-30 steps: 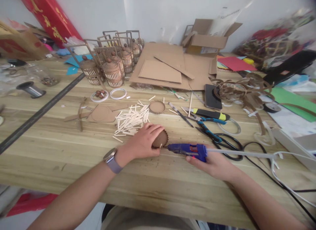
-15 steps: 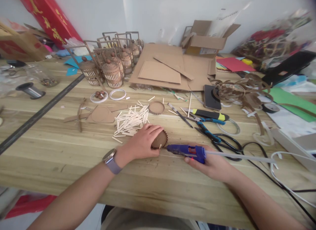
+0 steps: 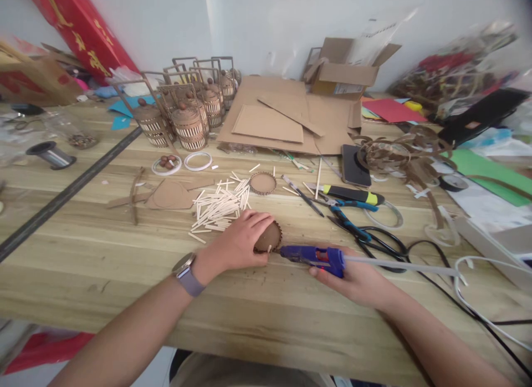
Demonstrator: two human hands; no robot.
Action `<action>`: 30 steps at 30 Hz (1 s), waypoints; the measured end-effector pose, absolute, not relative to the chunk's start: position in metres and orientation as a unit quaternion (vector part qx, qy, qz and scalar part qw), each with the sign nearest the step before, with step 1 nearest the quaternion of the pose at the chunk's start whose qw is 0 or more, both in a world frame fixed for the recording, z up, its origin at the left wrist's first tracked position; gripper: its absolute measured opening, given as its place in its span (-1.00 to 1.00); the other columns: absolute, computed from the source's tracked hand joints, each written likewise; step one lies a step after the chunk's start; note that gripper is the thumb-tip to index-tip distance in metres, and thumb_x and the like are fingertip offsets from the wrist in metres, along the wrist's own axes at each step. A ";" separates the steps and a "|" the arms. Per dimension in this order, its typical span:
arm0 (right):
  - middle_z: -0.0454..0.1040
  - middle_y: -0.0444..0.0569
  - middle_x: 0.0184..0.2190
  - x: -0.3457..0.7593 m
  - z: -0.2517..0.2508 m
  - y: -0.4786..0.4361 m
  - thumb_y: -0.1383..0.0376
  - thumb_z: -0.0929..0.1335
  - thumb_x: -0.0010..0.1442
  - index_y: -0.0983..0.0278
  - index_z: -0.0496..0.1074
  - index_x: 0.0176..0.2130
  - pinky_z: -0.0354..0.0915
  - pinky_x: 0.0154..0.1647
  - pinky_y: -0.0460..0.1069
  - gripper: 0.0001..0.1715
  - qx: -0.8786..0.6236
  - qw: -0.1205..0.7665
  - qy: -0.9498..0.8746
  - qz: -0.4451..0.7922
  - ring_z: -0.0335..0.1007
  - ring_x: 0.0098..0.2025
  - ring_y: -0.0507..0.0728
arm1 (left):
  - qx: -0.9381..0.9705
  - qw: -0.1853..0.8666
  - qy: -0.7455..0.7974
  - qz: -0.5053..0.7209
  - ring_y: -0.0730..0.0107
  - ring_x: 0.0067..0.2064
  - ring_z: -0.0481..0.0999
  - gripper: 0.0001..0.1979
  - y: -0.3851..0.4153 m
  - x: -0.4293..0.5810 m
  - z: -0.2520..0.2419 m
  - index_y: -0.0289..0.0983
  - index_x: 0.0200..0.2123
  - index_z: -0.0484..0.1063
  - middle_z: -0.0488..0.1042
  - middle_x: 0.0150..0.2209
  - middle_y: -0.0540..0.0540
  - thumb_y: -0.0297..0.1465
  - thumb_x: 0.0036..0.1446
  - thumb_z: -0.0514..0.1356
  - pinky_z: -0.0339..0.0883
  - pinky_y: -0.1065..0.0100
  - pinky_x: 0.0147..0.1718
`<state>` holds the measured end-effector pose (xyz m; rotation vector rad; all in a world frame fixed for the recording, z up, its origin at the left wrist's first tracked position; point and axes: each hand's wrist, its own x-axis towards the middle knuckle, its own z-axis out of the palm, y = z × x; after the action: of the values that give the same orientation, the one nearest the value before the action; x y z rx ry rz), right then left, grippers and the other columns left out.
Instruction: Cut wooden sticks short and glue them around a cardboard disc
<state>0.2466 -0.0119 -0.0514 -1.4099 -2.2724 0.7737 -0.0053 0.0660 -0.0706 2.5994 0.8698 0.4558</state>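
My left hand (image 3: 247,240) curls around the left side of a round brown cardboard disc (image 3: 270,237) with a ridged rim, holding it on the table. One short pale stick (image 3: 269,248) stands at the disc's near edge, by my thumb. My right hand (image 3: 353,279) grips a blue hot glue gun (image 3: 311,258), a long glue stick (image 3: 399,262) poking out of its back. The gun's nozzle meets the rim at the lower right, close to the small stick. Behind my left hand lies a pile of short wooden sticks (image 3: 220,207). A second ridged disc (image 3: 263,183) rests beyond.
Pliers (image 3: 353,223), a yellow-black utility knife (image 3: 353,194), a pen (image 3: 303,194) and a phone (image 3: 356,165) lie to the right. Finished small lanterns (image 3: 189,126) stand at the back left beside cardboard sheets (image 3: 270,123). A black bar (image 3: 70,190) crosses the left side.
Both hands keep nearly the same place, with the glue gun's nozzle still at the disc's rim. The whole view has shifted very slightly.
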 end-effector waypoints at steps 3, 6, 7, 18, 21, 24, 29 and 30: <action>0.57 0.05 -0.37 0.247 -0.052 -0.012 0.05 0.25 0.24 0.27 0.49 -0.32 0.40 -0.31 0.03 -0.61 -0.510 0.175 -0.799 0.267 0.50 -0.34 0.21 | 0.920 0.181 0.311 0.155 -0.06 0.17 0.23 -0.29 0.066 -0.005 -0.070 -0.40 0.20 0.21 0.32 0.19 -0.31 -0.37 -0.05 0.27 0.19 -0.02 0.18; 0.59 0.08 -0.31 0.247 -0.053 -0.013 0.06 0.24 0.25 0.27 0.50 -0.29 0.41 -0.26 0.05 -0.60 -0.509 0.170 -0.800 0.269 0.51 -0.29 0.23 | 0.920 0.177 0.311 0.157 -0.05 0.18 0.22 -0.28 0.066 -0.005 -0.072 -0.40 0.20 0.21 0.31 0.19 -0.31 -0.38 -0.06 0.27 0.18 -0.01 0.19; 0.59 0.08 -0.30 0.247 -0.053 -0.013 0.06 0.24 0.25 0.28 0.51 -0.29 0.41 -0.25 0.05 -0.60 -0.507 0.168 -0.800 0.272 0.52 -0.28 0.23 | 0.920 0.176 0.311 0.159 -0.05 0.18 0.22 -0.28 0.066 -0.005 -0.073 -0.38 0.21 0.20 0.31 0.19 -0.30 -0.38 -0.06 0.27 0.18 -0.02 0.19; 0.60 0.13 -0.21 0.248 -0.055 -0.013 0.04 0.26 0.22 0.28 0.53 -0.23 0.44 -0.14 0.10 -0.58 -0.528 0.158 -0.790 0.269 0.53 -0.17 0.27 | 0.920 0.179 0.306 0.166 -0.05 0.18 0.23 -0.28 0.066 -0.006 -0.074 -0.36 0.21 0.20 0.31 0.19 -0.30 -0.37 -0.05 0.27 0.20 -0.04 0.17; 0.60 0.15 -0.21 0.248 -0.055 -0.013 0.04 0.25 0.22 0.30 0.53 -0.22 0.44 -0.15 0.11 -0.56 -0.530 0.155 -0.791 0.263 0.53 -0.17 0.28 | 0.920 0.178 0.306 0.166 -0.04 0.18 0.22 -0.29 0.067 -0.006 -0.074 -0.39 0.21 0.20 0.32 0.19 -0.31 -0.37 -0.04 0.26 0.20 -0.02 0.18; 0.60 0.14 -0.22 0.247 -0.054 -0.013 0.03 0.24 0.23 0.29 0.53 -0.24 0.45 -0.18 0.10 -0.56 -0.527 0.152 -0.792 0.268 0.54 -0.19 0.28 | 0.921 0.175 0.307 0.163 -0.03 0.18 0.23 -0.29 0.067 -0.005 -0.073 -0.41 0.20 0.21 0.32 0.19 -0.31 -0.37 -0.04 0.26 0.20 -0.01 0.18; 0.60 0.15 -0.21 0.248 -0.056 -0.014 0.02 0.24 0.21 0.28 0.53 -0.25 0.44 -0.15 0.12 -0.56 -0.539 0.149 -0.785 0.267 0.53 -0.17 0.30 | 0.921 0.178 0.307 0.161 -0.04 0.18 0.23 -0.29 0.067 -0.006 -0.073 -0.37 0.21 0.21 0.31 0.20 -0.29 -0.38 -0.05 0.26 0.19 -0.02 0.18; 0.60 0.16 -0.20 0.248 -0.056 -0.014 0.02 0.24 0.21 0.28 0.53 -0.25 0.43 -0.15 0.12 -0.55 -0.538 0.148 -0.785 0.269 0.53 -0.16 0.30 | 0.921 0.178 0.306 0.161 -0.04 0.18 0.23 -0.29 0.067 -0.006 -0.073 -0.36 0.21 0.20 0.31 0.20 -0.29 -0.38 -0.05 0.26 0.19 -0.03 0.18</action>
<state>0.2483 -0.0141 -0.0559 -1.5487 -2.2573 0.7726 -0.0057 0.0665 -0.0729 2.6053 0.8668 0.4568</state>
